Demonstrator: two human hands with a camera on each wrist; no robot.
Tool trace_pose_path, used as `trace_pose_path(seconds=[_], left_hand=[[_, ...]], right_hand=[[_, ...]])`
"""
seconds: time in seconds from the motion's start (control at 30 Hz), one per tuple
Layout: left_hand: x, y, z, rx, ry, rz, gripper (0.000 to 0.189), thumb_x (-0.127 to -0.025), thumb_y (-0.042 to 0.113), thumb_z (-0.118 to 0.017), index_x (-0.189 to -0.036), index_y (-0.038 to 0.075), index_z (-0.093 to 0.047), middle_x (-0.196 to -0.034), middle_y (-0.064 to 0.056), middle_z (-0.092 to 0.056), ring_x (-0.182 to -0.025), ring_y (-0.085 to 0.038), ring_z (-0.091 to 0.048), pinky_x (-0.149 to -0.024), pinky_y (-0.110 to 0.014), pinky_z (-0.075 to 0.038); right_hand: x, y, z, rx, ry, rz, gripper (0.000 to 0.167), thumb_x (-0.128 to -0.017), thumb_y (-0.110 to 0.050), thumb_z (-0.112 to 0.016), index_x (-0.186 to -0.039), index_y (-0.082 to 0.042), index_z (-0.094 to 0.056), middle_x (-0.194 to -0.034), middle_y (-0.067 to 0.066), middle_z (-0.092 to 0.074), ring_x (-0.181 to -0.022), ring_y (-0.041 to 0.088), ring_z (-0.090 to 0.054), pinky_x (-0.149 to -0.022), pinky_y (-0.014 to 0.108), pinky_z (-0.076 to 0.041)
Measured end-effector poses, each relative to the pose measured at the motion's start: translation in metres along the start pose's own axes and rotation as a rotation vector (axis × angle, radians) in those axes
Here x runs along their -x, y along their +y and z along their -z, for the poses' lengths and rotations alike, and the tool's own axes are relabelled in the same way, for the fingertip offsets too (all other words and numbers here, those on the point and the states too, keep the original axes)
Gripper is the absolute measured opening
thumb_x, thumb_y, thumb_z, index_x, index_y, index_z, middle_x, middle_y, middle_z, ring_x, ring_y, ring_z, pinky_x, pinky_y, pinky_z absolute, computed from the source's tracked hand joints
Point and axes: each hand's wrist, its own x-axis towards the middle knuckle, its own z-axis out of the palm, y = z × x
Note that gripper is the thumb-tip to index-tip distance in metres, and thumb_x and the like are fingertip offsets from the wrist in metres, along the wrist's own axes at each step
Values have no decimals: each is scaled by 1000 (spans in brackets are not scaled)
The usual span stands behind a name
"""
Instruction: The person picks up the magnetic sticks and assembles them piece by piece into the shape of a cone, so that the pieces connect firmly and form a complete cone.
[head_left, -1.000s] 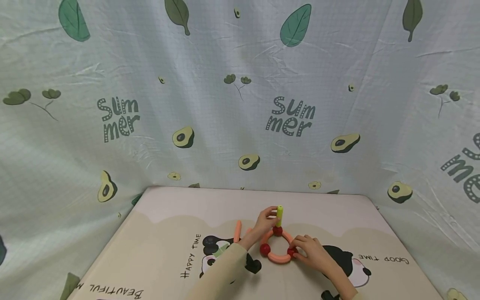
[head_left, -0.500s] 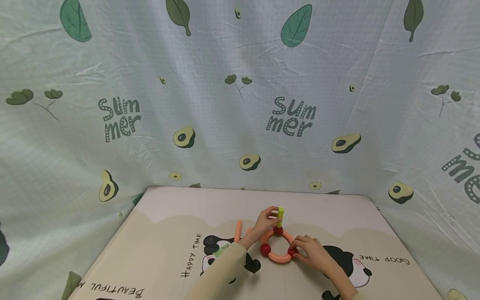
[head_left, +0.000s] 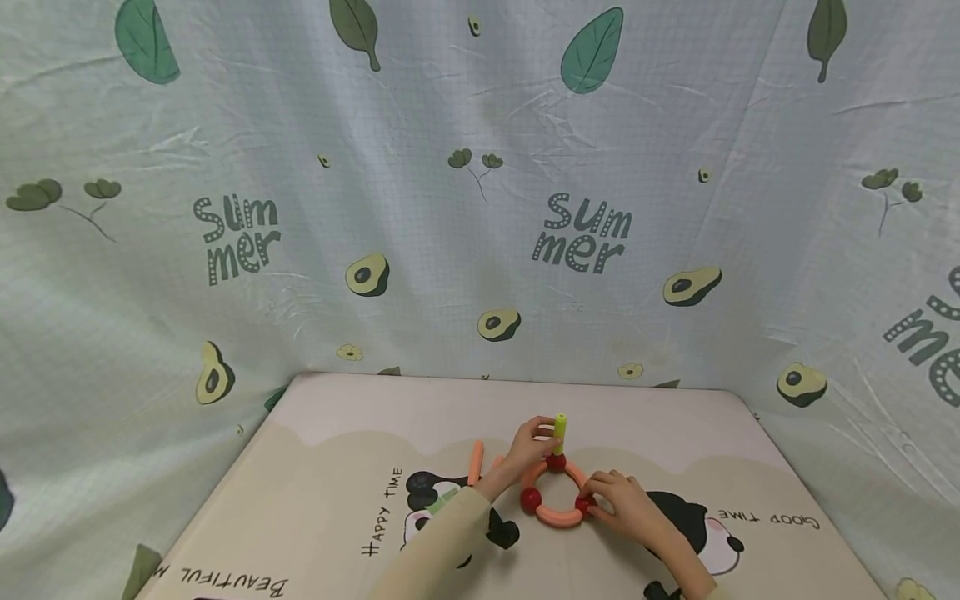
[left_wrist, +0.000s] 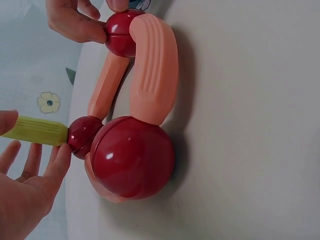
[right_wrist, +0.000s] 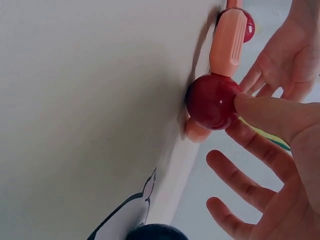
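A ring of curved orange rods joined by three red balls lies on the table. From the far ball a yellow-green rod stands upright. My left hand pinches this rod between thumb and fingers, low down near the ball. At the ring's right side my right hand holds the right-hand red ball between thumb and index finger, its other fingers spread apart. The left wrist view shows the grooved orange rod between two of the balls.
Left of the ring, a straight orange rod lies on the table, and another orange piece is partly hidden behind my left wrist. The table bears printed pandas and words. A patterned curtain hangs behind its far edge.
Hardly anything differs. My left hand sits slightly lower on the yellow-green rod; the ring and my right hand stay in place.
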Motion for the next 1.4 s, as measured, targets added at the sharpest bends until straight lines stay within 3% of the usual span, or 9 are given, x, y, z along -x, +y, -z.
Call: trace_pose_path(seconds=[0.1, 0.3, 0.5, 0.8, 1.13, 1.27, 1.4], left_hand=[[2, 1, 1, 4, 1, -3, 33, -84, 1, -54, -115, -9, -49, -111, -31, -52, -95, -36, -58, -79, -48, -48], [4, -2, 5, 37, -6, -2, 32, -85, 1, -52, -114, -11, -47, -110, -32, -51, -99, -39, -56, -83, -50, -46], [11, 1, 9, 26, -15, -6, 33, -86, 2, -48, -114, -14, -45, -108, -32, -51, -100, -44, -53, -85, -50, -45], [1, -23, 25, -111, -35, -37, 26, -87, 4, -50, -109, -9, -51, -103, -27, -56, -91, -39, -59, -74, -44, -51], [6, -17, 45, -201, -42, -85, 19, -85, 2, -53, -102, -5, -56, -98, -25, -61, -84, -38, -62, -64, -35, -52], [7, -20, 51, -274, -40, -130, 18, -84, 2, -53, -101, -3, -57, -95, -23, -62, -82, -39, -62, -60, -24, -50], [11, -24, 59, -375, -18, -220, 16, -85, 1, -53, -99, -1, -58, -91, -21, -63, -77, -33, -62, -59, -20, -47]], right_hand=[[0, 3, -1, -20, 11, 7, 17, -76, -16, -68, -85, -29, -62, -89, -14, -59, -80, 9, -51, -64, 30, -35], [2, 8, -4, -143, 40, 51, 16, -77, -9, -66, -89, -20, -64, -87, -9, -60, -80, 12, -55, -67, 28, -46], [1, 9, -5, -279, 19, 8, 15, -78, -7, -65, -91, -13, -64, -85, -4, -60, -80, 12, -57, -68, 26, -48], [0, 6, 0, -442, -53, -79, 17, -79, -4, -62, -96, -2, -62, -89, 9, -62, -76, 14, -61, -64, 21, -48], [1, 4, 2, -464, -107, -206, 19, -80, -6, -62, -98, -3, -63, -96, 11, -63, -78, 17, -61, -64, 20, -47], [1, 4, 2, -471, -114, -227, 19, -79, -7, -62, -98, -3, -62, -94, 10, -64, -78, 17, -61, -63, 20, -46], [1, 3, 3, -474, -116, -239, 19, -79, -8, -63, -98, -3, -62, -94, 11, -64, -78, 19, -61, -62, 19, -46]])
